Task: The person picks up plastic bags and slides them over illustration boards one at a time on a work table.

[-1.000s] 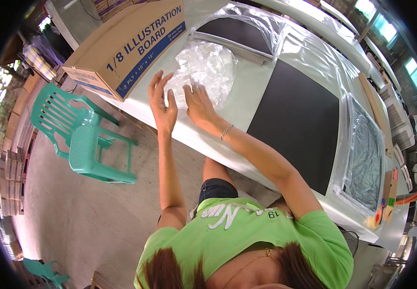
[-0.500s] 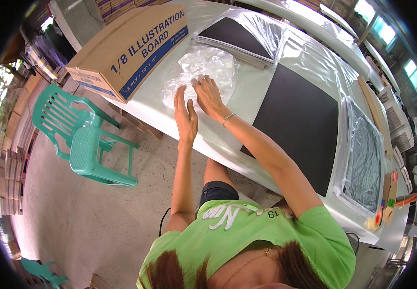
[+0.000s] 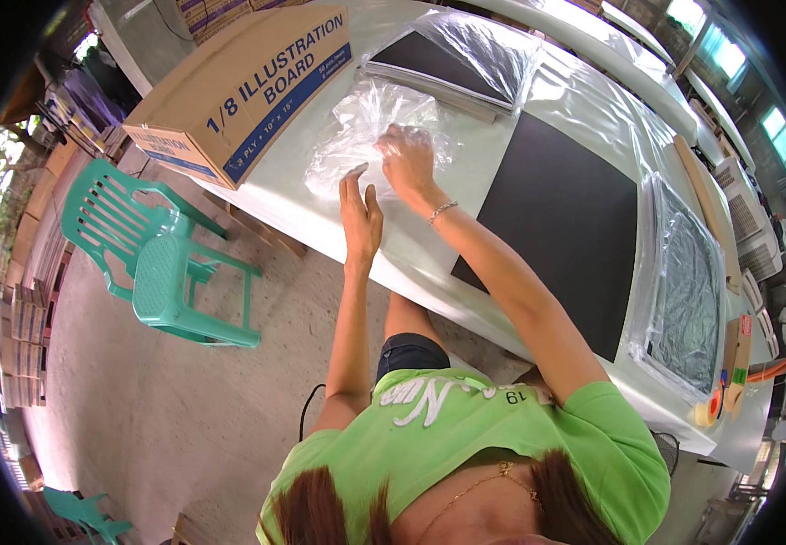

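Observation:
A crumpled clear plastic bag (image 3: pixel 357 136) lies on the white table (image 3: pixel 293 195) in front of me. My right hand (image 3: pixel 407 159) rests on the bag's right part, its fingers curled into the film and partly veiled by it. Just below and left of it, at the table's near edge, is my left hand (image 3: pixel 361 213). Its fingers are spread and the fingertips reach the bag's lower edge, with nothing held.
A long cardboard box (image 3: pixel 229 86) lies left of the bag. A black board (image 3: pixel 561 218) lies flat to the right, with plastic-wrapped stacks of boards beyond (image 3: pixel 447 59) and at far right (image 3: pixel 684 291). A green plastic chair (image 3: pixel 161 254) stands on the concrete floor, left.
My left hand has come off the bag's left side and moved down to the right, close to my right hand. My right hand has shifted further onto the bag and closed on the film.

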Tool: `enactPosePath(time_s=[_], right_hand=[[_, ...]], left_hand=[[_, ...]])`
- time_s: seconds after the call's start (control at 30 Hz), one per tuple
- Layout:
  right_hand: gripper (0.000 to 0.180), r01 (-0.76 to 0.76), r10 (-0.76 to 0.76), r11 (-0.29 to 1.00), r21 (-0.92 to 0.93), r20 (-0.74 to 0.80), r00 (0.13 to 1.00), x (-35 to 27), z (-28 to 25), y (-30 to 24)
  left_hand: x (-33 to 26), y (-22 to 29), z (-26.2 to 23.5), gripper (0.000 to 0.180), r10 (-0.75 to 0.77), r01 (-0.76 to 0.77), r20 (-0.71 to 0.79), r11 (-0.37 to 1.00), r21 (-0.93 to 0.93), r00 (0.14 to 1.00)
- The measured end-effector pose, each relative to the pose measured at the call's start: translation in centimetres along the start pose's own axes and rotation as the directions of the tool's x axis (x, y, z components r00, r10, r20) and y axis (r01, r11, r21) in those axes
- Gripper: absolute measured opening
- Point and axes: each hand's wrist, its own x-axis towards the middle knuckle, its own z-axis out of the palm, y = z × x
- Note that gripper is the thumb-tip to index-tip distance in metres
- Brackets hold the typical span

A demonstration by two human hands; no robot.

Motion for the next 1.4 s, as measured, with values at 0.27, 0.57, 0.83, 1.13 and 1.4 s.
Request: enactPosePath(time_s=[0.27,0.57,0.83,1.13,1.4], right_hand=[[0.01,-0.08,0.126,0.938,0.337,-0.116,0.985,0.2,-2.3,0.5],[0.026,-0.129,0.135,0.913,0.386,0.011,0.991,-0.3,-3.9,-0.4],[0.035,-0.027,0.02,0.945,0.325,0.026,0.999,-1.6,-2.2,-1.1],[0.03,0.081,-0.08,0.968,0.238,-0.013,0.997,-2.2,-1.4,-0.1],[0.031,-0.096,-0.044,0.95,0.297,0.43,0.902,-10.3,-6.3,-2.8]], left_hand=[[3.2,-2.8,2.6,0.035,0.081,-0.081,0.001,0.996,0.024,0.997],[7.7,-7.9,3.1,0.025,0.262,-0.244,-0.011,0.911,0.333,0.965],[4.0,-2.2,0.7,0.026,0.267,-0.278,-0.182,0.96,-0.039,0.946],[0.1,-8.9,2.8,0.044,0.192,-0.232,0.152,0.918,0.321,0.97],[0.2,-11.2,4.1,0.046,0.1,-0.322,0.447,0.83,0.455,0.889]])
